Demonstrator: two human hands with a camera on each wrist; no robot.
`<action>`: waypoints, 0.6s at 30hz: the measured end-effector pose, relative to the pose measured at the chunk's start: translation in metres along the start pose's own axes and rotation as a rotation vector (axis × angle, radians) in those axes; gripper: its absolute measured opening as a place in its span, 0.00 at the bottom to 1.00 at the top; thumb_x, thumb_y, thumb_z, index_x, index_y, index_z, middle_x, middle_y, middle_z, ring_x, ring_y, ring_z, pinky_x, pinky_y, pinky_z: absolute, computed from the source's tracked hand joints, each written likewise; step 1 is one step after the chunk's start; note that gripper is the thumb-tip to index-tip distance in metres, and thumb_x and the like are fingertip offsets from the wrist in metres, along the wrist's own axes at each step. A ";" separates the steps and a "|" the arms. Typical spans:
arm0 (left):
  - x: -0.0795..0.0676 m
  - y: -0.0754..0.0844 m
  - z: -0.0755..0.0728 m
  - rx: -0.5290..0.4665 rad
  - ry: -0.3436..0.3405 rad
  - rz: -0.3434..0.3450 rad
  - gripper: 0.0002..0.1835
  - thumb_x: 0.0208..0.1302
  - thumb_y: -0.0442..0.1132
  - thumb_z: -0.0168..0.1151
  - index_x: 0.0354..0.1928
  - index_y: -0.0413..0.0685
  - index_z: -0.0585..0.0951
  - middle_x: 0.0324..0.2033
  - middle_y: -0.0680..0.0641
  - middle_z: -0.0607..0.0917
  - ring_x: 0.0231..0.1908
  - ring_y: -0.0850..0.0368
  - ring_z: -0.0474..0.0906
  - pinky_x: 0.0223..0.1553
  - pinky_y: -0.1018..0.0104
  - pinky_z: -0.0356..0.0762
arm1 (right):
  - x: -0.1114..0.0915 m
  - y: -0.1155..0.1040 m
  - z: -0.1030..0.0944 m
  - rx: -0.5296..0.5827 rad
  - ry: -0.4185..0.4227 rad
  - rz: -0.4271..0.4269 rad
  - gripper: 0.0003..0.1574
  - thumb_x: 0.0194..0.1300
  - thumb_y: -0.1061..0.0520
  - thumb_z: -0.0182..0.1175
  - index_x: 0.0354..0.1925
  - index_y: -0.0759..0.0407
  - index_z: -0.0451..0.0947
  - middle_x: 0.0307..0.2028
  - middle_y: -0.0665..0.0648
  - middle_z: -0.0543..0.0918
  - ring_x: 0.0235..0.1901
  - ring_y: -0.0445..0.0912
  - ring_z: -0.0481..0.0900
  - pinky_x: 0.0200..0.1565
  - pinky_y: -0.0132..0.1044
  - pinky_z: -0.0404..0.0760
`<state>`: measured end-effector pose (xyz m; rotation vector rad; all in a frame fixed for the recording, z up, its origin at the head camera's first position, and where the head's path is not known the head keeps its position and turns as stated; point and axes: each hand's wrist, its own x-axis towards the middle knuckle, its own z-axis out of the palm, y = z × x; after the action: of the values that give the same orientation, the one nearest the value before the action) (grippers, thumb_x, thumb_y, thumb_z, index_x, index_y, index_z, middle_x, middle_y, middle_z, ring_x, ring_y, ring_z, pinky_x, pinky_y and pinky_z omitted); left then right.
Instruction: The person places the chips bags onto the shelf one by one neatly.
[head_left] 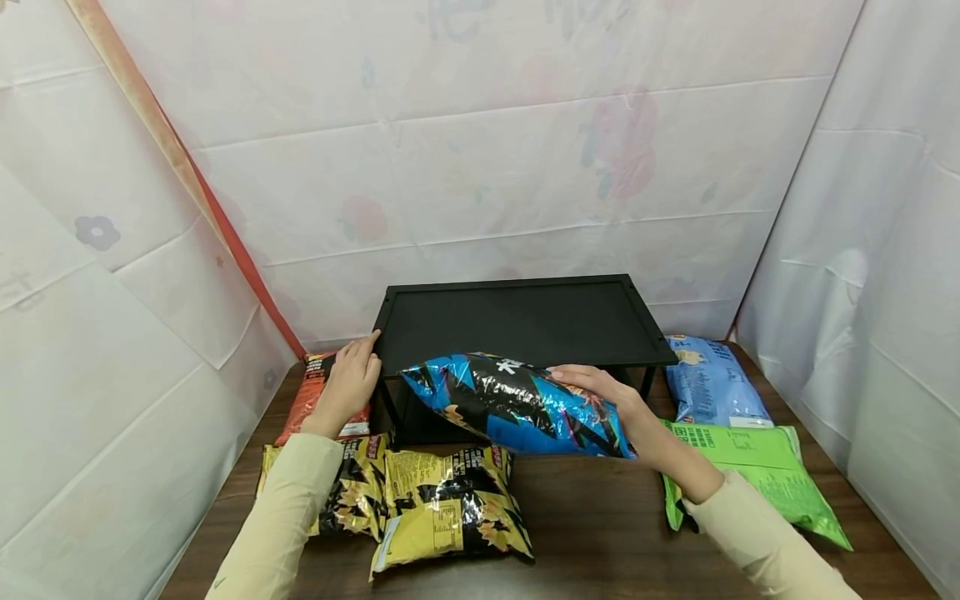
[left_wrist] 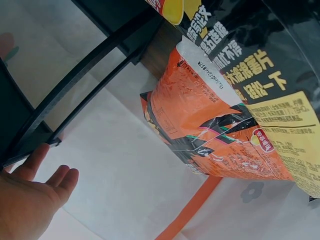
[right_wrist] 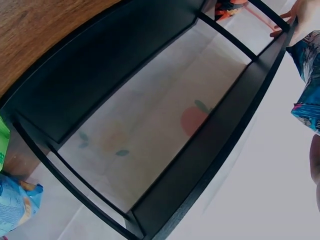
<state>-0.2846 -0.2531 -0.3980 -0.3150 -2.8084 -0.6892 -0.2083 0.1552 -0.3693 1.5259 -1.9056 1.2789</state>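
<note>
Now the right hand (head_left: 613,394) grips a white-lettered blue packet (head_left: 510,408), the left hand (head_left: 349,380) uncurled.

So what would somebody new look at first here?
Probably the shiny blue-and-black bag, held up in the right hand by the front of the black rack. Then the bright green bag on the right of the table, and two yellow-and-black bags on its left.
</note>
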 end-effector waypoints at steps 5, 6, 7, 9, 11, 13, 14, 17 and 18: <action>0.000 0.000 0.000 0.003 0.003 0.001 0.28 0.71 0.46 0.28 0.71 0.48 0.52 0.65 0.36 0.60 0.66 0.33 0.49 0.63 0.35 0.46 | 0.003 0.001 -0.004 0.020 0.024 -0.025 0.28 0.73 0.54 0.36 0.60 0.75 0.61 0.61 0.64 0.68 0.63 0.48 0.63 0.64 0.33 0.61; -0.001 0.001 0.000 0.003 0.003 0.000 0.28 0.71 0.46 0.28 0.71 0.48 0.52 0.65 0.36 0.61 0.66 0.33 0.49 0.62 0.35 0.46 | 0.004 0.001 -0.004 0.021 0.026 -0.019 0.28 0.73 0.54 0.36 0.60 0.75 0.61 0.61 0.64 0.68 0.63 0.48 0.63 0.65 0.33 0.61; -0.001 0.001 0.000 0.002 0.004 0.000 0.28 0.71 0.46 0.28 0.71 0.48 0.52 0.65 0.36 0.61 0.66 0.33 0.49 0.62 0.35 0.47 | 0.004 0.000 -0.005 0.030 0.028 -0.010 0.28 0.74 0.54 0.36 0.61 0.74 0.62 0.61 0.63 0.68 0.63 0.48 0.63 0.65 0.33 0.61; -0.001 0.001 0.000 0.000 0.006 0.000 0.28 0.71 0.46 0.29 0.71 0.48 0.52 0.65 0.36 0.61 0.66 0.34 0.49 0.62 0.35 0.47 | 0.004 0.000 -0.005 0.058 0.036 0.013 0.29 0.74 0.54 0.34 0.61 0.73 0.62 0.61 0.61 0.68 0.63 0.46 0.63 0.65 0.32 0.60; -0.001 0.001 0.000 -0.001 0.008 0.001 0.28 0.71 0.45 0.29 0.71 0.48 0.52 0.65 0.36 0.61 0.66 0.33 0.49 0.62 0.35 0.47 | 0.004 0.000 -0.005 0.069 0.048 0.025 0.30 0.74 0.52 0.32 0.61 0.72 0.62 0.62 0.59 0.68 0.63 0.45 0.63 0.65 0.32 0.59; -0.001 0.001 0.000 -0.002 0.010 0.003 0.28 0.71 0.45 0.29 0.71 0.47 0.53 0.65 0.36 0.61 0.66 0.33 0.49 0.63 0.35 0.47 | 0.005 -0.001 -0.005 0.076 0.062 0.032 0.32 0.74 0.50 0.29 0.61 0.71 0.62 0.62 0.56 0.68 0.63 0.43 0.63 0.65 0.31 0.59; -0.001 0.001 -0.001 -0.002 0.010 0.003 0.28 0.71 0.45 0.29 0.70 0.47 0.53 0.65 0.36 0.61 0.66 0.34 0.49 0.63 0.35 0.47 | 0.006 -0.002 -0.006 0.073 0.070 0.035 0.33 0.74 0.49 0.28 0.62 0.71 0.62 0.62 0.55 0.68 0.63 0.43 0.63 0.65 0.31 0.58; 0.000 0.001 0.000 0.000 0.012 0.004 0.28 0.71 0.45 0.29 0.70 0.47 0.53 0.65 0.36 0.61 0.65 0.33 0.49 0.63 0.35 0.47 | 0.012 -0.008 -0.007 0.054 0.096 0.025 0.34 0.74 0.47 0.31 0.61 0.72 0.63 0.61 0.57 0.69 0.63 0.44 0.64 0.65 0.31 0.59; 0.000 0.001 0.000 0.000 0.011 0.004 0.28 0.71 0.45 0.28 0.70 0.47 0.53 0.65 0.36 0.61 0.65 0.33 0.49 0.62 0.35 0.47 | 0.015 -0.011 -0.007 0.042 0.103 0.017 0.34 0.74 0.47 0.32 0.61 0.72 0.63 0.61 0.58 0.69 0.63 0.44 0.64 0.65 0.32 0.60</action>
<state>-0.2840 -0.2524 -0.3972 -0.3156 -2.7964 -0.6883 -0.2048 0.1531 -0.3498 1.4373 -1.8420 1.3851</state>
